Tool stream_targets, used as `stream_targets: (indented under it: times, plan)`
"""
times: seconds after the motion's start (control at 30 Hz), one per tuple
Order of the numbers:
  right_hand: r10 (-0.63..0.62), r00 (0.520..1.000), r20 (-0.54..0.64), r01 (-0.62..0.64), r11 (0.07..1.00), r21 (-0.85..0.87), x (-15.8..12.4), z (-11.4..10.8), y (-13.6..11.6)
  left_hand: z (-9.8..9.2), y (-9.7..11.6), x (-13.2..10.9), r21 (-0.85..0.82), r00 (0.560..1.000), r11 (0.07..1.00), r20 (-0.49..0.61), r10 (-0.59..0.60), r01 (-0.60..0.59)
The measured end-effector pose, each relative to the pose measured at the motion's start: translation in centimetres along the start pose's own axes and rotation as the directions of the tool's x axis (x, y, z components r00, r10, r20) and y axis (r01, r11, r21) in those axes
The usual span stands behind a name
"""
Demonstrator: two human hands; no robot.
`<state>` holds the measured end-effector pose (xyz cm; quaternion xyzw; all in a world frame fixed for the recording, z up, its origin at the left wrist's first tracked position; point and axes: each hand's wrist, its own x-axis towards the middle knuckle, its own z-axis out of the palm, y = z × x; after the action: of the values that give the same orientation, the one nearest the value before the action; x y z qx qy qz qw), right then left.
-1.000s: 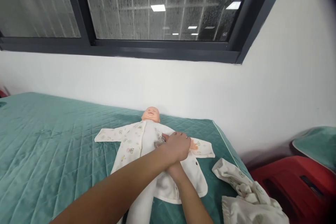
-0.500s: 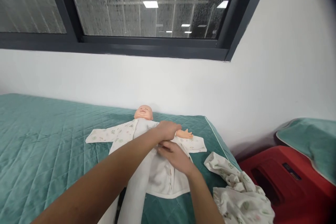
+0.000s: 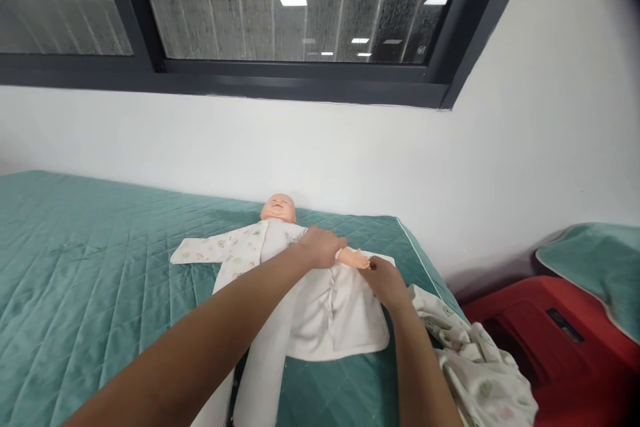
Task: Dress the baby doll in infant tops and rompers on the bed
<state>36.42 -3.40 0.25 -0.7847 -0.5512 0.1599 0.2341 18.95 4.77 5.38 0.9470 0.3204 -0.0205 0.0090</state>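
Note:
A baby doll (image 3: 279, 207) lies on its back, dressed in white, its legs pointing toward me. Under it is spread an opened baby shirt (image 3: 245, 247) with small prints; one sleeve stretches out to the left. My left hand (image 3: 324, 247) is closed around the doll's forearm on the right side, and the doll's hand (image 3: 354, 258) sticks out past my fingers. Beside the doll's fingertips, my right hand (image 3: 386, 281) is closed at the shirt's right sleeve, its fingers partly hidden by the cloth. The shirt's right front panel (image 3: 340, 320) shows its plain white inside.
A green quilted cover (image 3: 100, 293) lies beneath everything. Crumpled printed baby clothing (image 3: 485, 373) rests at the right edge, in front of a red plastic piece (image 3: 540, 333) with a green cloth (image 3: 595, 267) on it. Behind are a white wall (image 3: 225, 147) and a dark-framed window (image 3: 300, 80).
My right hand has moved right, from beside my left hand at the doll's chest to the sleeve. The shirt's right panel has shifted right. My left hand keeps hold of the doll's arm.

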Motion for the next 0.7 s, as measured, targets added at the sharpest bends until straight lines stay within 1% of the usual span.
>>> stream_targets:
  times: [0.07, 0.1, 0.13, 0.17, 0.2, 0.23, 0.27, 0.3, 0.33, 0.4, 0.47, 0.53, 0.6, 0.7]
  plan:
    - [0.022, 0.994, -0.105, -0.006, 0.989, 0.149, 0.4, -0.7, 0.8, 0.2, 0.4, -0.2, 0.021, 0.999, 1.000, 0.025, -0.020, 0.019]
    - [0.049, 0.988, -0.144, -0.011, 0.966, 0.257, 0.5, -0.9, 0.9, 0.3, 0.7, -0.2, 0.028, 0.999, 0.999, 0.038, -0.033, 0.032]
    - [0.088, 0.982, -0.165, -0.017, 0.920, 0.392, 0.4, -1.1, 0.8, 0.3, 0.9, -0.3, 0.038, 0.998, 0.998, 0.050, -0.045, 0.043]
    - [0.132, 0.977, -0.165, -0.022, 0.839, 0.544, 0.2, -1.2, 0.6, 0.3, 1.1, -0.4, 0.050, 0.997, 0.998, 0.061, -0.052, 0.049]
    - [0.174, 0.974, -0.147, -0.026, 0.725, 0.689, 0.0, -1.3, 0.3, 0.2, 1.2, -0.4, 0.064, 0.996, 0.997, 0.071, -0.056, 0.052]
    - [0.203, 0.972, -0.117, -0.027, 0.592, 0.805, -0.3, -1.3, -0.2, 0.1, 1.3, -0.5, 0.077, 0.995, 0.996, 0.079, -0.058, 0.051]
    - [0.214, 0.973, -0.087, -0.022, 0.462, 0.887, -0.6, -1.4, -0.7, 0.1, 1.4, -0.6, 0.090, 0.995, 0.995, 0.085, -0.054, 0.046]
    - [0.211, 0.975, -0.064, -0.015, 0.350, 0.937, -0.9, -1.4, -1.3, 0.0, 1.5, -0.7, 0.097, 0.995, 0.995, 0.088, -0.048, 0.039]
    - [0.197, 0.979, -0.051, -0.003, 0.264, 0.964, -1.1, -1.4, -1.8, 0.0, 1.5, -0.8, 0.095, 0.996, 0.995, 0.085, -0.042, 0.034]
    - [0.144, 0.989, -0.039, 0.015, 0.161, 0.987, -1.5, -1.2, -2.7, 0.0, 1.5, -0.9, 0.080, 0.997, 0.997, 0.075, -0.028, 0.022]
    - [0.071, 0.997, -0.025, 0.017, 0.113, 0.993, -1.9, -1.0, -3.5, 0.2, 1.5, -0.9, 0.063, 0.998, 0.998, 0.064, -0.022, 0.018]
    - [-0.001, 1.000, -0.001, 0.001, 0.110, 0.994, -2.1, -0.8, -4.1, 0.4, 1.4, -0.7, 0.069, 0.998, 0.997, 0.055, -0.021, 0.017]
    - [-0.062, 0.997, 0.051, -0.042, 0.149, 0.988, -2.3, -0.6, -4.6, 0.6, 1.3, -0.6, 0.093, 0.998, 0.996, 0.053, -0.021, 0.016]
    - [-0.132, 0.983, 0.130, -0.096, 0.235, 0.967, -2.4, -0.6, -4.9, 0.7, 1.2, -0.6, 0.123, 0.997, 0.992, 0.071, -0.026, 0.017]
